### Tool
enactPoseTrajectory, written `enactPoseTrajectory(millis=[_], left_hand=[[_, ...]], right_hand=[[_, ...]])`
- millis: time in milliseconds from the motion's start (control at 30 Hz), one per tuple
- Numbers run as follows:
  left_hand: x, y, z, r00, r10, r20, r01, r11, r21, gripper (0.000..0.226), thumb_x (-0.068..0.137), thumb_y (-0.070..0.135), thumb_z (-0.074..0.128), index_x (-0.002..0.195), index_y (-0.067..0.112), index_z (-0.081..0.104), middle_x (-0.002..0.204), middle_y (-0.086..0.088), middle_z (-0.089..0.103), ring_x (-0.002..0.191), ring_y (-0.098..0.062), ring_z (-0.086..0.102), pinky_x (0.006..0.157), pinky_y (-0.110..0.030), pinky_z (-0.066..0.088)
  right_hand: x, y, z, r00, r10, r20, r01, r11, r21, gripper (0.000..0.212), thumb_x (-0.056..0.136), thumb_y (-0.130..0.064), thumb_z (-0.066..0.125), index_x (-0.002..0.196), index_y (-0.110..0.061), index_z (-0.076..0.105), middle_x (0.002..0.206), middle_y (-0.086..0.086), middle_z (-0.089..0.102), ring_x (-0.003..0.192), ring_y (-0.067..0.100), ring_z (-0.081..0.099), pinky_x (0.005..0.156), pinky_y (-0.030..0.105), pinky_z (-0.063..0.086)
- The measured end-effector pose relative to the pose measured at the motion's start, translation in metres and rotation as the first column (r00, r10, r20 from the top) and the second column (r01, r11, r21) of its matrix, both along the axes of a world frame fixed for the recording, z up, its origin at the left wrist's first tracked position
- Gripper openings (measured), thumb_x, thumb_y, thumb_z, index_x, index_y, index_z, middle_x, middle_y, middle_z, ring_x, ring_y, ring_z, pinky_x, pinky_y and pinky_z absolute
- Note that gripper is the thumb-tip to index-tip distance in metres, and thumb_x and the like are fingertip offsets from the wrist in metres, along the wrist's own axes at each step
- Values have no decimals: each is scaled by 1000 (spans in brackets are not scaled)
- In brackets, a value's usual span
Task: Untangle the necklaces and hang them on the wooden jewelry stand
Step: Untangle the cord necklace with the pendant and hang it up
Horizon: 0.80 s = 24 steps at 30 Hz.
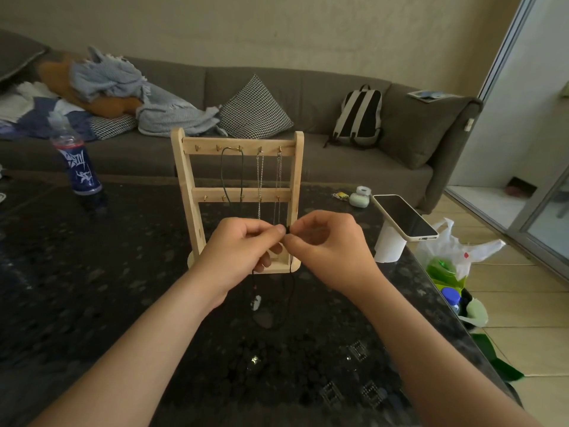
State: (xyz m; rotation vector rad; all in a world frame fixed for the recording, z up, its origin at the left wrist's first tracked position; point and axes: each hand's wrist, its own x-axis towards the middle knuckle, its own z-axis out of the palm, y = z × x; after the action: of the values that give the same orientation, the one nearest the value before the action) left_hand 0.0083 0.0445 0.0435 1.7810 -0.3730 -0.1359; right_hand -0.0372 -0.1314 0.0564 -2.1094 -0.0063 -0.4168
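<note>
Wooden jewelry stand (212,192) stands upright on the dark patterned table (92,288), facing us, with three pieces already hung from its upper rail: a green cord necklace (222,171) and, to its right, two silver chains (260,174). Two hooks (197,147) at the left of that rail look free.

In front of the stand's base, the left hand (243,248) and the right hand (326,245) meet. Both have their fingers curled, and thumb and forefinger pinch the top of a black cord necklace (292,282). Between the fingertips (278,229) we see a small dark knot or bead (288,230); we cannot tell which.

The cord drops from that pinch in a long slack loop toward the table. We cannot tell whether its lowest part rests on the surface. A small pale pendant (256,302) hangs on the left strand.

We judge the cord to be very light, thin and completely limp. It holds no shape, so it is likely to twist back on itself or snag the chains behind it. The pendant is the only real weight and would swing if the cord is lifted fast.

The best hold looks to be on the cord itself, just beside the knot. With the loop spread between both hands, it can drop cleanly over a free hook.
</note>
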Motion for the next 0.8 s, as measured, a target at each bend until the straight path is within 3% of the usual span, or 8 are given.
enactPoseTrajectory(millis=[67, 167, 267, 333, 433, 567, 667, 800], left_hand=[[1, 1, -1, 998, 5, 59, -8, 999, 54, 17, 105, 31, 65, 103, 24, 81, 81, 7, 77, 68, -7, 68, 68, -22, 55], [1, 2, -2, 983, -27, 181, -8, 982, 188, 15, 104, 29, 65, 103, 27, 80, 83, 10, 76, 74, -5, 70, 71, -22, 57], [-1, 1, -1, 957, -47, 288, -39, 957, 286, 11, 102, 30, 68, 105, 30, 79, 90, 16, 74, 87, 0, 69, 82, -24, 57], [0, 1, 0, 958, -56, 282, -25, 961, 275, 8, 99, 29, 72, 106, 30, 77, 93, 13, 74, 91, -4, 69, 88, -29, 60], [1, 3, 0, 964, -80, 252, 13, 967, 256, 13, 93, 31, 80, 104, 33, 75, 90, 6, 74, 88, -14, 70, 84, -39, 63], [3, 5, -1, 953, -53, 297, -19, 972, 235, 5, 98, 31, 75, 100, 35, 76, 87, 17, 74, 86, -3, 70, 82, -30, 59], [4, 6, 0, 960, -51, 275, -9, 977, 214, 7, 100, 31, 72, 100, 35, 78, 92, 17, 75, 91, -1, 70, 86, -29, 58], [4, 4, -2, 979, -31, 199, -5, 984, 178, 11, 103, 26, 67, 104, 31, 77, 86, 14, 75, 73, 4, 67, 71, -21, 50]], right_hand=[[2, -1, -3, 1000, -9, 18, 10, 997, -74, 2, 91, -27, 81, 91, -27, 79, 84, -11, 77, 81, 7, 74, 76, 27, 64], [4, -2, -5, 1000, 18, -2, -18, 986, -167, 5, 97, -23, 75, 94, -27, 77, 84, -14, 74, 81, 1, 70, 72, 16, 59], [4, -3, -5, 995, 40, -89, -53, 986, -155, 8, 101, -22, 68, 98, -24, 75, 87, -11, 73, 81, 2, 69, 66, 10, 51], [3, -4, -2, 987, 55, -154, -70, 993, -91, 12, 103, -20, 64, 98, -22, 75, 89, -6, 74, 84, 7, 70, 72, 17, 53], [4, -6, -1, 965, 116, -237, -104, 993, 62, 17, 105, -16, 59, 97, -17, 75, 92, 2, 77, 91, 16, 74, 87, 37, 61], [7, -9, -2, 936, 183, -301, -84, 946, 314, 17, 104, -12, 59, 98, -9, 74, 96, 12, 79, 96, 25, 80, 100, 54, 60], [5, -8, 1, 928, 227, -294, -63, 876, 477, 18, 106, -10, 56, 103, 0, 71, 104, 27, 74, 93, 31, 81, 98, 51, 62], [0, -3, 3, 947, 235, -219, -116, 887, 447, 8, 105, -9, 60, 109, -4, 66, 91, 15, 75, 86, 31, 81, 87, 47, 65]])
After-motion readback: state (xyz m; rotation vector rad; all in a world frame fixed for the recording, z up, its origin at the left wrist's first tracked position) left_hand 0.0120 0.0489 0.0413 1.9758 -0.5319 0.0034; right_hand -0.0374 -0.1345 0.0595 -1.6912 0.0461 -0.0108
